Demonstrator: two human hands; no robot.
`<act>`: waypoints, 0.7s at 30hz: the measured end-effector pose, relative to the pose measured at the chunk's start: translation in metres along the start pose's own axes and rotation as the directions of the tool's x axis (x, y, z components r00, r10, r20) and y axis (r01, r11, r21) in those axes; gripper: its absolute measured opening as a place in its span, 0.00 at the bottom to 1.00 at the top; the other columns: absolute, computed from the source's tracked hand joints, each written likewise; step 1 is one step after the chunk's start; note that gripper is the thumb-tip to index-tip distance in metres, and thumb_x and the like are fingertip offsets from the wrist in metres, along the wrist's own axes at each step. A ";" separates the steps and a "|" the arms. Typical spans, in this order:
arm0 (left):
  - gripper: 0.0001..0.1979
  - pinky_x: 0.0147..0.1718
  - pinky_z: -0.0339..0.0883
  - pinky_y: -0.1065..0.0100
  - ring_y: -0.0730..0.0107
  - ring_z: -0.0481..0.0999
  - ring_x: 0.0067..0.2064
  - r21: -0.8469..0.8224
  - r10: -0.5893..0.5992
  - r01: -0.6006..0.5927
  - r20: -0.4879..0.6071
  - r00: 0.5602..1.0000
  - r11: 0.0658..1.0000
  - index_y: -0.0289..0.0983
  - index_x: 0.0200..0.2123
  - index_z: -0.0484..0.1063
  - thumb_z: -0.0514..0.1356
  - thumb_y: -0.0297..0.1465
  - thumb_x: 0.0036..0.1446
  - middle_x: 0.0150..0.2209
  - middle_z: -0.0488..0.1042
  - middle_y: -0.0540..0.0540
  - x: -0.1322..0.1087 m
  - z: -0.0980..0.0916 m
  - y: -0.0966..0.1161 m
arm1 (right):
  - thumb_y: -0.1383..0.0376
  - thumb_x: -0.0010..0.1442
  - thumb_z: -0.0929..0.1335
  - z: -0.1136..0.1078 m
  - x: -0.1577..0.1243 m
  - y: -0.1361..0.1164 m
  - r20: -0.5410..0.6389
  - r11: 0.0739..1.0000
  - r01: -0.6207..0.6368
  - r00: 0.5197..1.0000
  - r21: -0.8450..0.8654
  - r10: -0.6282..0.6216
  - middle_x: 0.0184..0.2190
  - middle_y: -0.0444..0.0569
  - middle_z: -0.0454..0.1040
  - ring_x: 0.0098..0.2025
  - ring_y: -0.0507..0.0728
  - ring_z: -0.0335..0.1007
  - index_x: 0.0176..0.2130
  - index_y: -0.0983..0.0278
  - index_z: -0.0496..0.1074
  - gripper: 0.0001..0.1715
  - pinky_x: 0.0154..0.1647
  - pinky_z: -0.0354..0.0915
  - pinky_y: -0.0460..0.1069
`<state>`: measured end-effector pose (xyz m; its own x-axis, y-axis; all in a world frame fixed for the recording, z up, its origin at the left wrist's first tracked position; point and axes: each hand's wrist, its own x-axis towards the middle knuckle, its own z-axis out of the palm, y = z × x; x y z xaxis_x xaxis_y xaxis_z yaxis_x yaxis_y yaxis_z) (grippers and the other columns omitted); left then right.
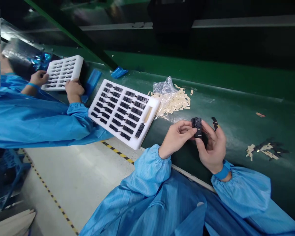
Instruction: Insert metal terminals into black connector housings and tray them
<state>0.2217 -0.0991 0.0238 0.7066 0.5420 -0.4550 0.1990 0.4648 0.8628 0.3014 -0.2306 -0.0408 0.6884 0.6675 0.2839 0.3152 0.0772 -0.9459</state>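
Head view: left hand (176,137) and right hand (211,147) both grip small black part (197,126) above green counter (236,108)

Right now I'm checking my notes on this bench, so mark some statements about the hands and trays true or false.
1. Both hands, left hand and right hand, are on a small black part. True.
2. The near white tray holds rows of black pieces. True.
3. The clear bag lies on the floor. False: it lies on the green belt, by the tan strips.
4. A co-worker's hands hold a blue tray. False: they hold the far white tray.
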 end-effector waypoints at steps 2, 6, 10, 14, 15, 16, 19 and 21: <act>0.22 0.39 0.75 0.69 0.69 0.80 0.37 0.063 0.047 -0.047 -0.002 0.999 0.997 0.34 0.41 0.74 0.73 0.43 0.52 0.35 0.79 0.45 0.000 0.001 0.000 | 0.62 0.69 0.69 0.002 0.001 -0.004 -0.017 0.999 -0.029 0.999 0.018 0.029 0.65 0.60 0.68 0.66 0.65 0.68 0.72 0.57 0.49 0.40 0.65 0.68 0.68; 0.16 0.45 0.74 0.70 0.68 0.80 0.43 0.216 0.147 -0.143 -0.002 0.989 0.966 0.36 0.45 0.75 0.69 0.39 0.58 0.43 0.80 0.45 0.008 0.003 -0.003 | 0.60 0.69 0.69 0.004 0.009 -0.013 -0.059 0.994 -0.113 0.992 0.001 0.113 0.63 0.59 0.70 0.61 0.62 0.73 0.71 0.58 0.49 0.40 0.60 0.74 0.61; 0.17 0.41 0.74 0.71 0.70 0.79 0.40 0.309 0.172 -0.179 0.049 0.984 0.934 0.38 0.43 0.74 0.68 0.43 0.58 0.43 0.78 0.48 0.028 0.005 -0.009 | 0.64 0.65 0.71 -0.004 0.022 -0.015 -0.120 0.986 -0.148 0.983 -0.079 0.138 0.58 0.55 0.75 0.55 0.59 0.77 0.70 0.58 0.53 0.41 0.58 0.76 0.58; 0.21 0.39 0.76 0.69 0.65 0.80 0.40 0.352 0.115 -0.166 0.160 0.980 0.921 0.38 0.43 0.73 0.68 0.48 0.56 0.42 0.79 0.47 0.035 0.010 -0.013 | 0.66 0.60 0.72 -0.016 0.019 -0.029 -0.173 0.971 -0.199 0.969 -0.134 0.175 0.55 0.53 0.77 0.53 0.59 0.78 0.70 0.58 0.53 0.45 0.51 0.78 0.55; 0.22 0.39 0.76 0.68 0.64 0.81 0.40 0.371 0.099 -0.160 0.180 0.979 0.914 0.38 0.43 0.73 0.68 0.50 0.55 0.42 0.79 0.46 0.035 0.012 -0.013 | 0.66 0.60 0.72 -0.018 0.017 -0.033 -0.180 0.968 -0.215 0.965 -0.132 0.189 0.54 0.53 0.77 0.52 0.59 0.79 0.70 0.59 0.53 0.46 0.50 0.79 0.54; 0.24 0.38 0.77 0.67 0.62 0.81 0.40 0.394 0.082 -0.157 0.200 0.976 0.905 0.38 0.43 0.74 0.68 0.51 0.54 0.42 0.80 0.45 0.035 0.014 -0.013 | 0.66 0.59 0.72 -0.020 0.014 -0.037 -0.189 0.963 -0.237 0.959 -0.129 0.211 0.53 0.53 0.78 0.51 0.59 0.79 0.70 0.59 0.53 0.46 0.49 0.79 0.54; 0.28 0.42 0.79 0.61 0.57 0.83 0.41 0.456 0.021 -0.165 0.304 0.952 0.875 0.38 0.45 0.75 0.66 0.55 0.55 0.44 0.81 0.42 0.034 0.024 -0.008 | 0.67 0.59 0.72 -0.031 0.008 -0.046 -0.247 0.944 -0.311 0.928 -0.109 0.277 0.50 0.52 0.79 0.49 0.59 0.80 0.69 0.59 0.55 0.44 0.45 0.79 0.54; 0.27 0.46 0.79 0.59 0.55 0.83 0.46 0.463 0.011 -0.205 0.388 0.921 0.862 0.39 0.48 0.76 0.63 0.55 0.58 0.47 0.81 0.41 0.026 0.032 0.004 | 0.66 0.60 0.71 -0.047 0.005 -0.052 -0.298 0.936 -0.338 0.907 -0.098 0.296 0.49 0.51 0.80 0.48 0.58 0.80 0.69 0.59 0.55 0.42 0.44 0.78 0.53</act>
<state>0.2632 -0.1057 0.0224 0.9169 0.2324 -0.3245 0.3411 -0.0342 0.9394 0.3189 -0.2660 0.0170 0.9129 0.4075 0.0243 0.1263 -0.2254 -0.9660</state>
